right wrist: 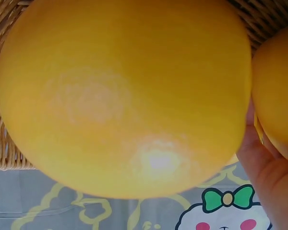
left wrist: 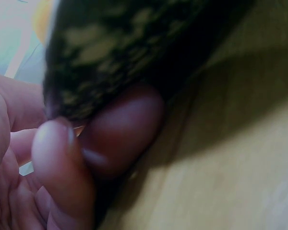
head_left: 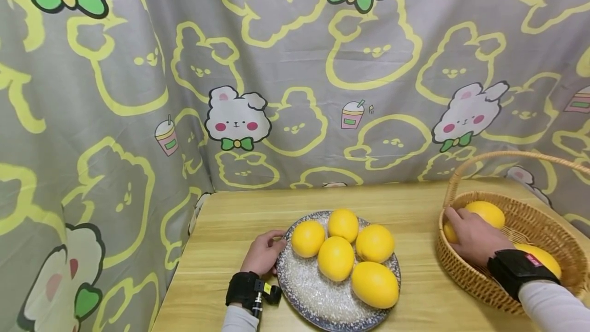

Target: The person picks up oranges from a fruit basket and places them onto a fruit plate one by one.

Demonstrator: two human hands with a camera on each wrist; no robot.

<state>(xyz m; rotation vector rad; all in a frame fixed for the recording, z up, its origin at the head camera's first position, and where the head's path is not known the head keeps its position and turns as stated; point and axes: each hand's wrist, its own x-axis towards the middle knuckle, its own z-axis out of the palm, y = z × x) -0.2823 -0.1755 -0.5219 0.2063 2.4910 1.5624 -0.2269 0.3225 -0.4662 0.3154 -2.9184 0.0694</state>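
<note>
- The left hand (head_left: pixel 264 253) pinches the nine o'clock rim of the speckled plate (head_left: pixel 304 291); the left wrist view shows a fingertip (left wrist: pixel 120 129) curled under the rim, the thumb over it.
- Bare wooden table (head_left: pixel 221 281) lies open at the hand's seven o'clock, up to the near edge.
- Five lemons (head_left: pixel 335 257) crowd the plate's far half; its near half is bare.
- Between the plate and the wicker basket (head_left: pixel 461 275) at three o'clock runs a free strip of table.
- The right hand (head_left: pixel 472 237) reaches inside the basket, fingers wrapped round a lemon (right wrist: pixel 122 96) against its left wall, beneath the arched handle (head_left: pixel 507 155).
- Two more lemons (head_left: pixel 488 211) lie just beside it in the basket.
- A cartoon-print curtain (head_left: pixel 276 65) closes the table's far and left sides.
</note>
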